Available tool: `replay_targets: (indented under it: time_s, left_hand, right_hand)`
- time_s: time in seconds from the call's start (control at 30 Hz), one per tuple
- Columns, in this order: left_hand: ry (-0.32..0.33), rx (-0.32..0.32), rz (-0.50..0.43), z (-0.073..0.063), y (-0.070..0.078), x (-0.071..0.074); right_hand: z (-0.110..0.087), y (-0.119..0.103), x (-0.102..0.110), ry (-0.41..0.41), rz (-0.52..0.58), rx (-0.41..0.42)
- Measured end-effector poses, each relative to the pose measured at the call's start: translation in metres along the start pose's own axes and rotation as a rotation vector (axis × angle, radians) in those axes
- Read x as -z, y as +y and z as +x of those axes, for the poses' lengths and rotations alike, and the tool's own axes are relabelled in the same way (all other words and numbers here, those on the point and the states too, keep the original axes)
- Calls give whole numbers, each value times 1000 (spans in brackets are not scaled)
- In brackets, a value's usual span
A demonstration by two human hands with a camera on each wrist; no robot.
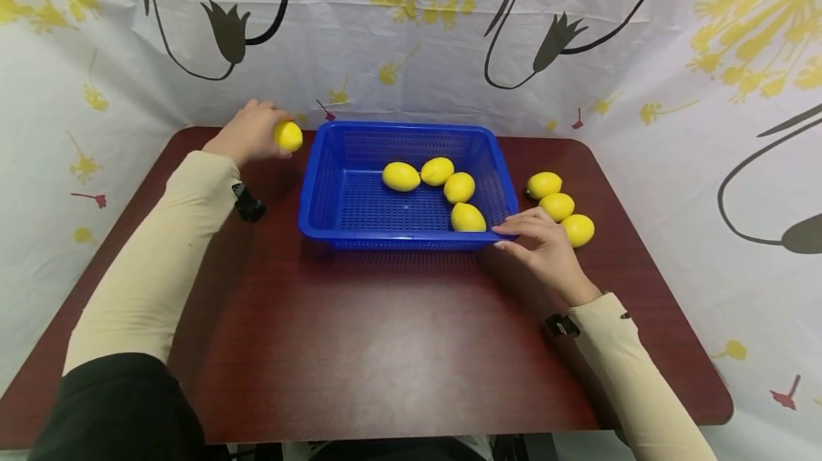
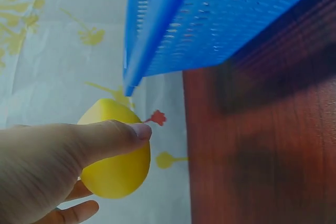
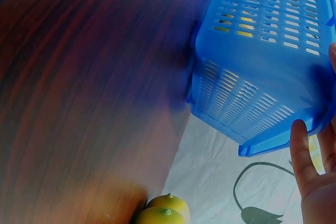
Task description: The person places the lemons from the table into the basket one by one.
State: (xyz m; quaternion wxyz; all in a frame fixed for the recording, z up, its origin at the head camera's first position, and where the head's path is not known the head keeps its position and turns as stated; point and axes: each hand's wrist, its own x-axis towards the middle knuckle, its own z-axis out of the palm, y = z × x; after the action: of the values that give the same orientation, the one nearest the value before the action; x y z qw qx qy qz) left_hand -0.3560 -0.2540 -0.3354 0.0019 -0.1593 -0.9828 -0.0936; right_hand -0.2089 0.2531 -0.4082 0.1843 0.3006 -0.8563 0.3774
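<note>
Held between the thumb and fingers of my left hand point(image 1: 252, 131) is a yellow lemon point(image 1: 288, 136), raised just left of the basket; the left wrist view shows the thumb point(image 2: 113, 139) across this lemon point(image 2: 119, 174). My right hand point(image 1: 546, 250) pinches the near right corner of the blue plastic basket point(image 1: 404, 236), thumb below the rim and fingers over it. Inside the basket, several lemons lie toward the right, one of them point(image 1: 467, 218) close to that corner. In the right wrist view, part of the right hand point(image 3: 317, 182) is cut off by the frame edge.
Three lemons point(image 1: 557, 207) sit in a row on the dark red-brown table point(image 1: 398, 347), right of the basket and beyond my right hand. A white cloth point(image 1: 411, 83) with yellow and grey flower prints hangs behind and at both sides of the table.
</note>
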Motion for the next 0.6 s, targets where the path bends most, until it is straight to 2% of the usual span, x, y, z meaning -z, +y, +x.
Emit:
replay_targets:
  time_s: [0.33, 0.6]
  left_hand:
    - [-2, -51, 23, -1, 15, 20]
    - [-6, -93, 42, -2, 29, 30]
  right_hand:
    - [0, -1, 0, -1, -2, -10]
    - [1, -2, 1, 0, 1, -3]
